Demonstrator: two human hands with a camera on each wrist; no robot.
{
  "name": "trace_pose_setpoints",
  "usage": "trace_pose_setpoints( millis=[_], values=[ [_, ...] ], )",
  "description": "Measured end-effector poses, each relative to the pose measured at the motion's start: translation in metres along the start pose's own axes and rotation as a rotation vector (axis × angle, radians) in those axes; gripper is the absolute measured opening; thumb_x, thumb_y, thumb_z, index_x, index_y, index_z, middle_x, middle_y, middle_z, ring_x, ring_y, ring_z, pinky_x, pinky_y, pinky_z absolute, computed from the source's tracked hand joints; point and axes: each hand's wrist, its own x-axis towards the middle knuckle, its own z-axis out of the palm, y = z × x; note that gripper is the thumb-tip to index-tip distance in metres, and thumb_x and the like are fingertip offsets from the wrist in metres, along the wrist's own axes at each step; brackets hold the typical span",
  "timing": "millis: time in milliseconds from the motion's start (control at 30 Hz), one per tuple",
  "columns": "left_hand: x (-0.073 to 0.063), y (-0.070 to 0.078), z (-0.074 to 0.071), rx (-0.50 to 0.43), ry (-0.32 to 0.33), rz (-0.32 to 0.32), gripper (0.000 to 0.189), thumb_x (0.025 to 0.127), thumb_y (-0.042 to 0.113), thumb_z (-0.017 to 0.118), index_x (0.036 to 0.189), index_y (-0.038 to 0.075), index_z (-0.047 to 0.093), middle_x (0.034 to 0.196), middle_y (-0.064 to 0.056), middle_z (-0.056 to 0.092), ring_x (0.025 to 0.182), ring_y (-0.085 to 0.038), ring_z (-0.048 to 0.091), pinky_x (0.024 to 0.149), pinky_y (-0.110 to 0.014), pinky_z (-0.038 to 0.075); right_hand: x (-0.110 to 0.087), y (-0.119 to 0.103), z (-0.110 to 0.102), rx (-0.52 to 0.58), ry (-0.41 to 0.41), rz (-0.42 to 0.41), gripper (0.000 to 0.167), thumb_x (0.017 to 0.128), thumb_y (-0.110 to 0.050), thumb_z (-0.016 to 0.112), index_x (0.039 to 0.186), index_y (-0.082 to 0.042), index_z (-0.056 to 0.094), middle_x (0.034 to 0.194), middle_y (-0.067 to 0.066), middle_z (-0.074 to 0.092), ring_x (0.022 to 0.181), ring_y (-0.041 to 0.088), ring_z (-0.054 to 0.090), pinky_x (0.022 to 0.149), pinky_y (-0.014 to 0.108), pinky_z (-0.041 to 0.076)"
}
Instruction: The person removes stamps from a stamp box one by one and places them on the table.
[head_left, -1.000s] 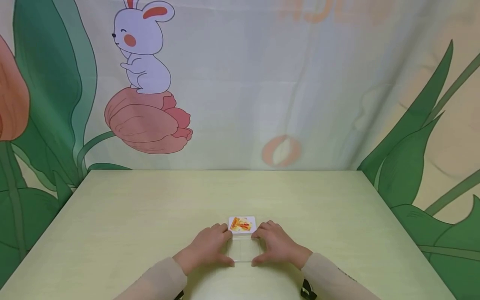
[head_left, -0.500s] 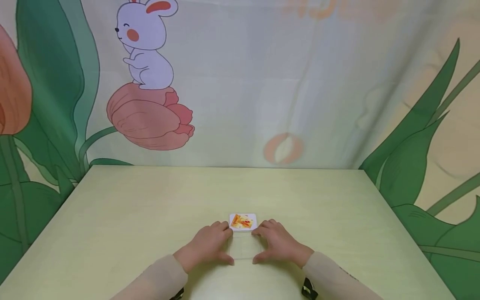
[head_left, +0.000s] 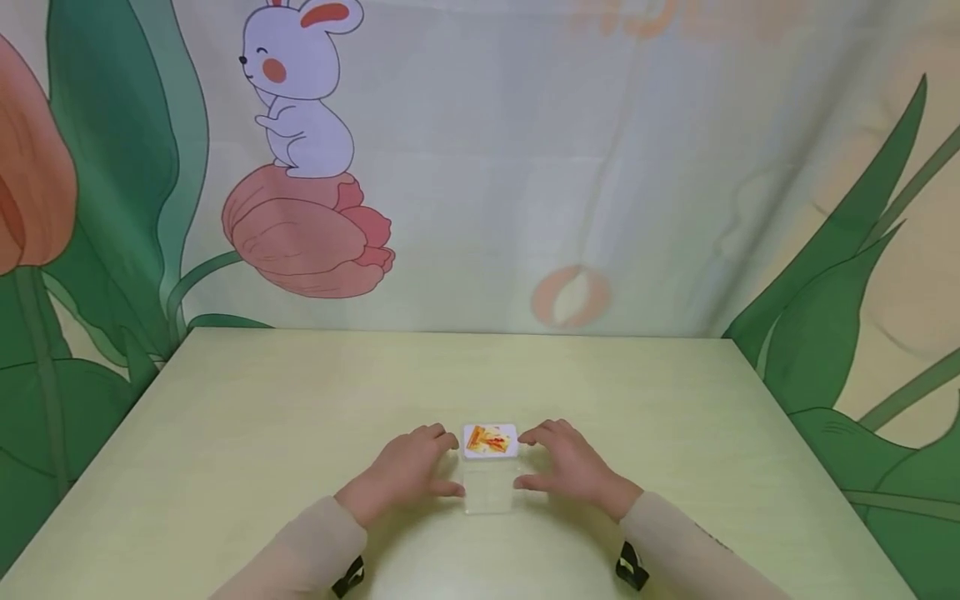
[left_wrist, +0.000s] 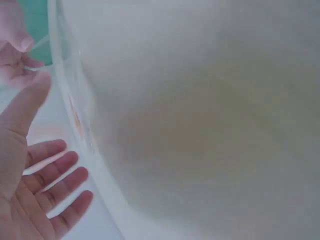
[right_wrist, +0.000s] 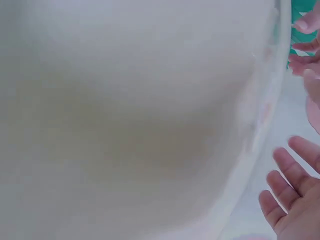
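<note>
A small white card or card stack (head_left: pixel 491 440) with an orange-yellow food picture lies face up on the table. Directly on its near side is a clear, flat plastic case (head_left: pixel 488 492), hard to make out against the tabletop. My left hand (head_left: pixel 408 467) is held at the left of both, fingers apart and holding nothing. On the right side my right hand (head_left: pixel 573 468) mirrors it, thumb and fingers spread. Whether either thumb still touches the case's edge I cannot tell. Both wrist views show relaxed, spread fingers (left_wrist: pixel 65 172) with nothing in them.
The pale yellow-green table (head_left: pixel 300 400) extends around the hands. Behind it hangs a printed cloth (head_left: pixel 450 167) with a rabbit, tulips and green leaves. Dark straps (head_left: pixel 632 567) show beneath the sleeves.
Both hands have let go of the clear case's sides, drawn slightly apart and shifted forward. The card and case remain together on the table. The head view has shifted slightly.
</note>
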Motion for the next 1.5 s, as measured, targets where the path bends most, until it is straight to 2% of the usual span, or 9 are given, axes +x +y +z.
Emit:
trace_pose_setpoints(
  millis=[167,300,567,1033,1300,1500],
  values=[
    [0.009,0.002,-0.011,-0.012,0.042,0.004,0.047,0.075,0.032,0.080,0.110,0.006,0.063,0.103,-0.006,0.060,0.092,-0.025,0.059,0.074,-0.039,0.050,0.008,0.000,-0.014,-0.035,0.039,-0.028,0.040,0.078,-0.025,0.077,0.111,-0.006,0.064,0.105,0.006,0.064,0.099,0.023,0.053,0.088,0.043,0.043],
    [0.018,0.001,-0.016,-0.019,0.070,-0.001,0.047,0.075,0.030,0.081,0.110,0.005,0.063,0.103,-0.007,0.061,0.093,-0.025,0.059,0.075,-0.041,0.050,0.016,0.001,-0.021,-0.053,0.084,-0.061,0.036,0.080,-0.022,0.075,0.108,-0.004,0.064,0.101,0.007,0.064,0.096,0.023,0.053,0.085,0.041,0.044],
    [0.030,-0.008,-0.013,-0.023,0.100,0.013,0.048,0.074,0.029,0.080,0.111,0.004,0.062,0.102,-0.008,0.060,0.092,-0.026,0.058,0.074,-0.040,0.049,0.030,0.005,-0.016,-0.037,0.107,-0.049,0.033,0.082,-0.024,0.073,0.106,-0.003,0.065,0.098,0.007,0.063,0.093,0.022,0.053,0.083,0.039,0.044],
    [0.042,-0.018,-0.006,-0.094,0.033,-0.053,0.052,0.073,0.032,0.081,0.114,0.005,0.062,0.102,-0.007,0.058,0.091,-0.023,0.055,0.079,-0.041,0.048,0.048,0.004,0.000,-0.023,0.088,0.011,0.031,0.079,-0.024,0.075,0.101,-0.005,0.067,0.092,0.005,0.063,0.088,0.020,0.053,0.079,0.037,0.042],
    [0.044,-0.018,0.003,-0.044,0.008,-0.026,0.051,0.073,0.033,0.080,0.111,0.005,0.062,0.099,-0.008,0.058,0.088,-0.025,0.055,0.074,-0.043,0.048,0.050,0.004,0.012,-0.064,0.053,0.032,0.030,0.076,-0.027,0.077,0.095,-0.006,0.067,0.088,0.003,0.064,0.085,0.020,0.053,0.078,0.039,0.040],
    [0.045,-0.018,0.009,-0.043,0.008,-0.018,0.052,0.071,0.035,0.082,0.110,0.006,0.062,0.097,-0.007,0.057,0.086,-0.023,0.054,0.073,-0.042,0.047,0.052,0.004,0.019,-0.108,0.039,0.029,0.034,0.073,-0.030,0.079,0.092,-0.005,0.066,0.088,0.004,0.065,0.084,0.020,0.053,0.076,0.039,0.041]
  ],
)
